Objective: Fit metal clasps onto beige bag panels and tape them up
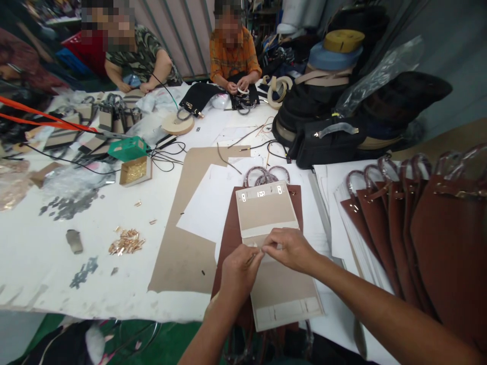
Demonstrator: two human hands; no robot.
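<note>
Both hands meet over a beige bag lining panel (287, 289) that lies on a brown leather bag piece (229, 230) with looped handles (266, 175). My left hand (239, 271) is closed in a pinch, its fingertips close to those of my right hand (291, 248), also pinched. Whatever sits between the fingertips is too small to name. The panel's far half (268, 208) carries several small metal fittings near its top edge. Its near end reaches past the brown piece toward the table's front.
Brown bag pieces (452, 243) with wrapped handles stack at the right. A black bag (327, 139) stands behind. At left lie gold metal pieces (127, 242), a small box of them (136, 171) and a green box (128, 148). Two people (234, 56) work across the table.
</note>
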